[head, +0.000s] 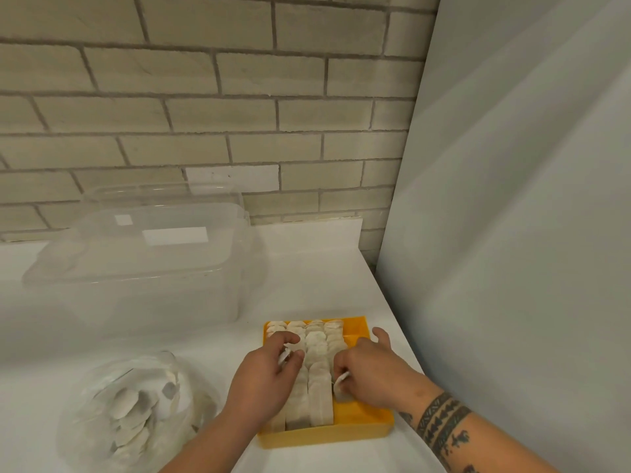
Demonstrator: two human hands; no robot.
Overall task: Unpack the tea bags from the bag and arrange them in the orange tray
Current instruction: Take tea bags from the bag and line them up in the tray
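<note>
The orange tray (362, 416) sits on the white counter near its right edge, holding several rows of round pale tea bags (316, 370) packed on edge. My left hand (269, 373) is over the tray's left rows and pinches a tea bag between its fingers. My right hand (370, 370) is over the right rows and pinches another tea bag at its fingertips. A clear plastic bag (136, 411) with several loose tea bags lies on the counter to the left of the tray.
A large clear plastic container (143, 264) with a lid stands at the back left. A brick wall (205, 114) runs behind the counter. A tall white panel (512, 233) rises at the right, past the counter's edge.
</note>
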